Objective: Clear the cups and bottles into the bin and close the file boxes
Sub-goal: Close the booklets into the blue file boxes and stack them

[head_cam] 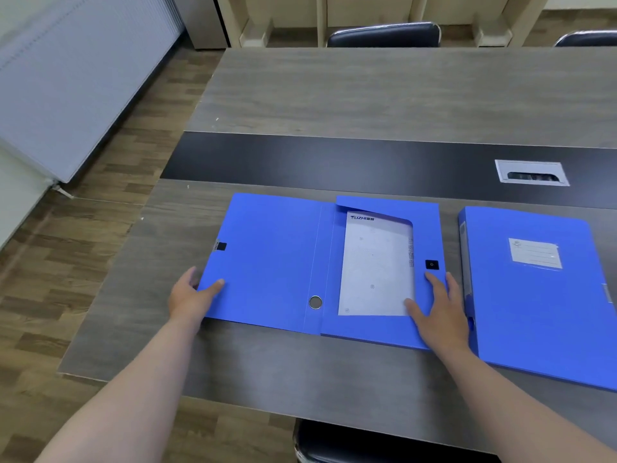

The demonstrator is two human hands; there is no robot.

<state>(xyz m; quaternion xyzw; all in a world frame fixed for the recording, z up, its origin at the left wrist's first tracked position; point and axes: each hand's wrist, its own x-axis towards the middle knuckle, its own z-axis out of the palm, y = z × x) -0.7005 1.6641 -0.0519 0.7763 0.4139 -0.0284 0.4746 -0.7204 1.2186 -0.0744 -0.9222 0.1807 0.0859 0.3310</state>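
one closed box (534, 295) lies on the surface (334, 95), just right of the open box (320, 265). left hand (192, 299) pinches the lid (263, 259) edge, fingers curled under; right hand (440, 312) rests flat, fingers straight. likely next: fold the lid over onto the clasp (431, 264).

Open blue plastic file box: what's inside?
Open blue plastic file box holds a white printed paper sheet, top tucked under a blue flap; beneath the sheet is hidden.

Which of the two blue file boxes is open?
The left file box: its lid lies flat, showing the paper sheet inside. The right file box is shut, label up.
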